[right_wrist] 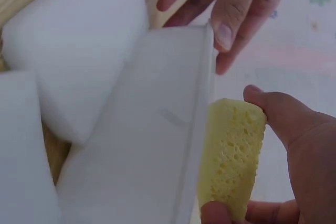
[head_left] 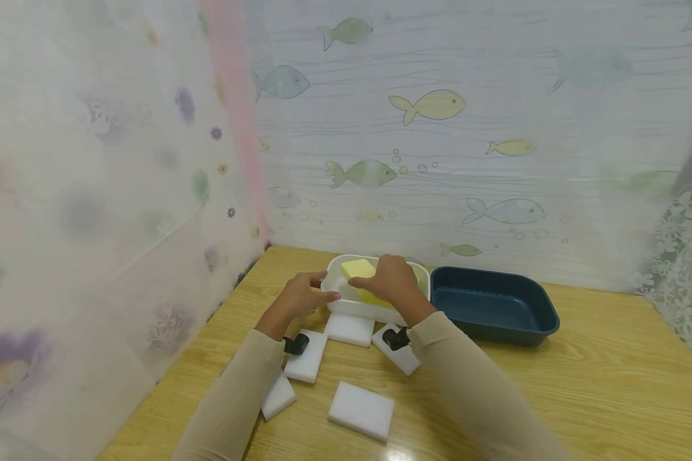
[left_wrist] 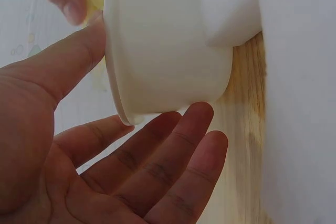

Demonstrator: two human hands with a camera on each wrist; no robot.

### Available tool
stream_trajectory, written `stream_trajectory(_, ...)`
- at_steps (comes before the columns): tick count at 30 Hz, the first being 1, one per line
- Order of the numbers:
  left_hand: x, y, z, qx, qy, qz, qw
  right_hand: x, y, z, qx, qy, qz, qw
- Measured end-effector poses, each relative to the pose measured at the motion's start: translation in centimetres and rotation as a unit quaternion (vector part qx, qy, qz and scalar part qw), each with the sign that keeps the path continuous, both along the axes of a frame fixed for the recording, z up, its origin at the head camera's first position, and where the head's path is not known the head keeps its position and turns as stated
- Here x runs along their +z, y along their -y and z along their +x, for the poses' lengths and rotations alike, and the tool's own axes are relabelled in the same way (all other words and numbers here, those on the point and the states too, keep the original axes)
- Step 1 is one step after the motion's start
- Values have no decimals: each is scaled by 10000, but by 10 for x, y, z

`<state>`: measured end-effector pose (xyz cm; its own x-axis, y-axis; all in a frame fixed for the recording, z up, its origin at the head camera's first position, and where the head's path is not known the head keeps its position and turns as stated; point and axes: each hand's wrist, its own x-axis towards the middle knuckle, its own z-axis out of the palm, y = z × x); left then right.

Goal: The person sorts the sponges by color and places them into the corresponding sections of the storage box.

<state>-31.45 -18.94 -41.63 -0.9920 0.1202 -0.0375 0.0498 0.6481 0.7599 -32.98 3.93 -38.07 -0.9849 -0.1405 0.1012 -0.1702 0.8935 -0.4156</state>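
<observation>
A white tub [head_left: 369, 310] stands near the back of the table. My left hand [head_left: 302, 294] holds its left end, thumb at the rim and the other fingers spread along the outside wall [left_wrist: 168, 51]. My right hand [head_left: 389, 282] reaches over the tub and grips a pale yellow sponge [right_wrist: 231, 156] between thumb and fingers. In the right wrist view, the porous sponge rises just above the rim. Brighter yellow [head_left: 375, 298] shows inside the tub beneath my right hand, which hides part of the interior.
A dark blue tub [head_left: 490, 307] stands right beside the white one. Several white sponge-like blocks lie in front, one [head_left: 361, 410] nearest me and another [head_left: 350, 328] against the white tub. Patterned curtains [head_left: 438, 160] hang behind and to the left of the wooden table [head_left: 600, 384].
</observation>
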Motion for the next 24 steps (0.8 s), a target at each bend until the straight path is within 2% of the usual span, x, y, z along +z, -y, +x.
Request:
stream_trajectory(8, 0, 1, 1, -114, -74, 20, 9999, -2, 26, 1, -348, 220, -141, 9991)
stream_trajectory(12, 0, 1, 0, -136, -93, 82, 9998, -3, 32, 1, -448, 185, -226, 9986)
stream_trajectory(18, -3, 1, -1, -197, -164, 66, 9997, -9, 28, -2, -356, 161, -314, 9987)
stream_trajectory(24, 0, 1, 0, -61, -133, -57, 9999, -12, 16, -8, -290, -57, -294, 9991)
